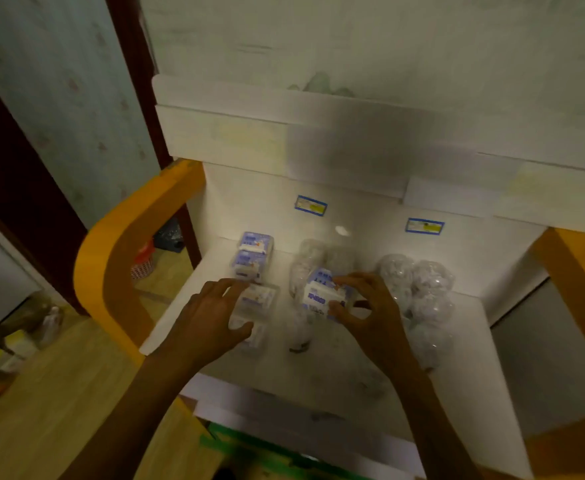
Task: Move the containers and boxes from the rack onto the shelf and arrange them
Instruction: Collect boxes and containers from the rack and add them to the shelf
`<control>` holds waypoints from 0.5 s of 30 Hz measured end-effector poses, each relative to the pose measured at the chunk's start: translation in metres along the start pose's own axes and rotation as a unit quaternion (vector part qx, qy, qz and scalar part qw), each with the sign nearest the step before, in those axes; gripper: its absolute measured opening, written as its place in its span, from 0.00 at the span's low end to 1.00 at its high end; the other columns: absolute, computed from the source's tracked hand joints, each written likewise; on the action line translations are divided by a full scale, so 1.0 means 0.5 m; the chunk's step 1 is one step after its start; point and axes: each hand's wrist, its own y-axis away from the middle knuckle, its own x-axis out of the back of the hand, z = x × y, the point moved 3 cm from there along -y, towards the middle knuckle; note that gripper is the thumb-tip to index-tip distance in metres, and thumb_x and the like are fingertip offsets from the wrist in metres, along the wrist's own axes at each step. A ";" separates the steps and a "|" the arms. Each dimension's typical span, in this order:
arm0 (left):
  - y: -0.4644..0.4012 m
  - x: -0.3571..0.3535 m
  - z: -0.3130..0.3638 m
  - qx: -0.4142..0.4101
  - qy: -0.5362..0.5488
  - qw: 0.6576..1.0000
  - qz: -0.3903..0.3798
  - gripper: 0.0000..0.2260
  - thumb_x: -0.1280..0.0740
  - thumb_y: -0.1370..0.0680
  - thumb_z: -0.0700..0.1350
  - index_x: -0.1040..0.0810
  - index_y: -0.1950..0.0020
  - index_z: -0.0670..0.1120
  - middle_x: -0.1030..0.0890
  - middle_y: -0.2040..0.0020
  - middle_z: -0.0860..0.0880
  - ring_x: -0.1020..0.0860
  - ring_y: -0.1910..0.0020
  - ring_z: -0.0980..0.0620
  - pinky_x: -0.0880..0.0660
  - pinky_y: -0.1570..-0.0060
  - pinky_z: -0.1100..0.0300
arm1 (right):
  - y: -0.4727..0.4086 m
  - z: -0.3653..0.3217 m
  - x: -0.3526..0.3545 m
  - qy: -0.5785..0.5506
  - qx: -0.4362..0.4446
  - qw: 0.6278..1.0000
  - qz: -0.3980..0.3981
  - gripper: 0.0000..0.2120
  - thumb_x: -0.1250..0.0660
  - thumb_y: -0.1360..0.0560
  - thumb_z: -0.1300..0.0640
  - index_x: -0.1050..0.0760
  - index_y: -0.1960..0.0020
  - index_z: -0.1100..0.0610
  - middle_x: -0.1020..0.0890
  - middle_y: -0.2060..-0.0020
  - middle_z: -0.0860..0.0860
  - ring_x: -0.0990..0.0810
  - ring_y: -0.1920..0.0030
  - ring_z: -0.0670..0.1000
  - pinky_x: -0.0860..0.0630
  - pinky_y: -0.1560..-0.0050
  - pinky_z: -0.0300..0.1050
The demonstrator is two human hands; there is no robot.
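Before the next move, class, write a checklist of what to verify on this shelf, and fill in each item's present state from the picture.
1. Right hand grips a blue-and-white box: ok.
2. Left hand holds a clear box at the front of the left column: ok.
3. Left column lined up with the two back boxes: cannot tell, blurred.
4. Free shelf surface in front for the right hand's box: ok.
5. Clear round containers on the right stand apart from both hands: ok.
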 end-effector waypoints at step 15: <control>-0.107 0.059 -0.245 -0.056 0.028 0.998 0.024 0.30 0.28 0.31 0.54 0.31 0.32 0.49 0.27 0.35 0.48 0.28 0.39 0.46 0.26 0.45 0.52 | -0.150 -0.041 -0.414 0.061 -0.028 0.994 -0.081 0.19 0.29 0.30 0.49 0.24 0.40 0.48 0.29 0.39 0.51 0.26 0.41 0.53 0.23 0.44 0.53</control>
